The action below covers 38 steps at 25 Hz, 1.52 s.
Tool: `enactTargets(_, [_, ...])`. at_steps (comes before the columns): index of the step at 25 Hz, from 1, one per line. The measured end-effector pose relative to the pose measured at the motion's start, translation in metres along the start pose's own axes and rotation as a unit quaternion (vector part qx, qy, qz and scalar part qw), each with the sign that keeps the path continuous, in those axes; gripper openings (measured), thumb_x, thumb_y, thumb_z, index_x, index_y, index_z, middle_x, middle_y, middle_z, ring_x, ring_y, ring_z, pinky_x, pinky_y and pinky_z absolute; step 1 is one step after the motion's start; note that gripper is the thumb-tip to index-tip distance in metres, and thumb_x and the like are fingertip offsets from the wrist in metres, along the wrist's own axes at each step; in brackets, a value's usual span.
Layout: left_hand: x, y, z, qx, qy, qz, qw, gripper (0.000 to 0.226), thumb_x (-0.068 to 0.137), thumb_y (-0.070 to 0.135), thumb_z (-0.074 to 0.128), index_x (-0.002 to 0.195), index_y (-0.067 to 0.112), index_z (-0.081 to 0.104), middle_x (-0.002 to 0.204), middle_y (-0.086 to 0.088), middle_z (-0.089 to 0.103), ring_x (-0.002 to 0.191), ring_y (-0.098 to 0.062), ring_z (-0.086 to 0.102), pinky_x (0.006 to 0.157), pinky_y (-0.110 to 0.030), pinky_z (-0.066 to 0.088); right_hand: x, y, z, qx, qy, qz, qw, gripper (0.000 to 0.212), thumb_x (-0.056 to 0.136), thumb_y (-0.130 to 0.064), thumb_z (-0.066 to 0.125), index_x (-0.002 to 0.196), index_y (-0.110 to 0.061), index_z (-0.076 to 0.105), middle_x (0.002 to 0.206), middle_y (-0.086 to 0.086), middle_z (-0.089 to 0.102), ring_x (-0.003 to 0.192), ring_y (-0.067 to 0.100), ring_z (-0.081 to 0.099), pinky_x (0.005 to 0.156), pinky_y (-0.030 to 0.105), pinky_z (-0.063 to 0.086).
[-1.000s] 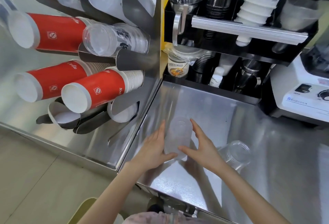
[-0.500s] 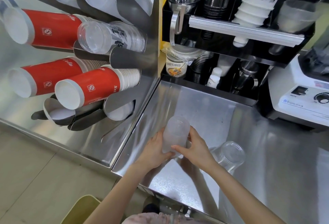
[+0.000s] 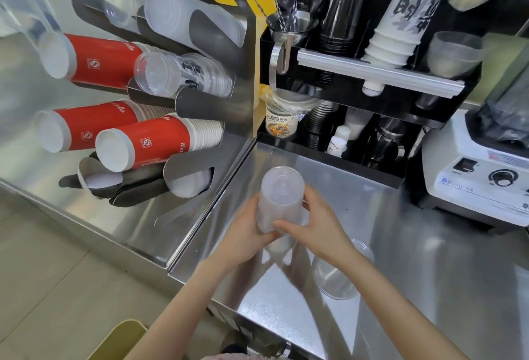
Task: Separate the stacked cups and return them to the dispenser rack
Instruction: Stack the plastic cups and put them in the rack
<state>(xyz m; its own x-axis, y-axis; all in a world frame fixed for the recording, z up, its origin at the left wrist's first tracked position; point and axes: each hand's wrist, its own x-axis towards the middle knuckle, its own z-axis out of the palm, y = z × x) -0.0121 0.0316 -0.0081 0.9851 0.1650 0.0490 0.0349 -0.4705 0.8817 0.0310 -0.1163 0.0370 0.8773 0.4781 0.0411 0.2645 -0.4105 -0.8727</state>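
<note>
Frosted cup stack point(image 3: 281, 202) raised off tabletop point(image 3: 429, 273) since earlier frame; both hands closed in around it. Lower centre: left hand point(image 3: 246, 231) and right hand point(image 3: 317, 228), each grip curled round stack, held base-up. Lower right: clear cup point(image 3: 335, 279) lying on tabletop. Upper left: dispenser rack point(image 3: 200, 107), red cups point(image 3: 154, 142) in sleeves. Far right: blender point(image 3: 481, 176).

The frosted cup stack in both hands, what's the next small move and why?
Probably pull the top cup up and off. Both hands, left hand and right hand, grip the upside-down frosted cups near their lower end above the steel counter, so a grip for separating seems set. The dispenser rack on the left shows an empty bottom sleeve.
</note>
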Motion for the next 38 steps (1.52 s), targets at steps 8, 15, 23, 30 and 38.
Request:
enactTargets(8, [-0.003,0.051,-0.022,-0.043,0.096,0.065,0.992,0.055,0.068,0.024,0.076,0.111,0.029,0.043,0.106,0.010,0.054,0.098,0.001,0.053,0.075,-0.003,0.040,0.000,-0.062,-0.046,-0.054,-0.046,-0.124,0.990,0.073,0.069,-0.031,0.073,0.130,-0.032,0.035,0.131,-0.011,0.042,0.113,-0.006,0.039,0.094,0.007,0.030])
enactTargets(15, [0.013,0.095,-0.094,-0.009,0.116,0.158,0.981,0.044,0.070,0.029,0.072,0.107,0.014,0.053,0.105,0.010,0.059,0.098,0.008,0.054,0.078,-0.001,0.039,0.014,-0.142,-0.052,-0.080,-0.008,-0.240,0.967,0.074,0.070,-0.033,0.071,0.133,-0.030,0.032,0.132,-0.014,0.039,0.119,-0.007,0.036,0.099,0.008,0.029])
enactTargets(23, [0.043,0.120,-0.188,0.042,0.154,0.246,0.956,0.062,0.062,0.053,0.064,0.108,0.012,0.056,0.101,0.018,0.054,0.096,0.019,0.047,0.073,0.003,0.035,0.051,-0.213,-0.029,-0.090,0.050,-0.330,0.938,0.071,0.072,-0.027,0.072,0.132,-0.025,0.034,0.133,-0.010,0.042,0.124,0.001,0.037,0.104,0.022,0.034])
enactTargets(30, [0.082,0.122,-0.254,0.059,0.174,0.293,0.938,0.064,0.066,0.043,0.072,0.120,0.020,0.047,0.108,0.026,0.048,0.102,0.016,0.046,0.078,0.004,0.035,0.098,-0.258,-0.006,-0.101,0.081,-0.340,0.932,0.067,0.073,-0.030,0.070,0.128,-0.040,0.033,0.127,-0.015,0.044,0.118,-0.001,0.040,0.101,0.027,0.036])
enactTargets(38, [0.134,0.102,-0.280,0.071,0.171,0.285,0.941,0.066,0.066,0.022,0.077,0.121,0.022,0.042,0.103,0.028,0.044,0.105,-0.011,0.049,0.082,-0.020,0.039,0.145,-0.270,0.011,-0.117,0.094,-0.310,0.939,0.065,0.073,-0.022,0.069,0.129,-0.029,0.036,0.129,-0.006,0.047,0.117,0.008,0.045,0.103,0.033,0.038])
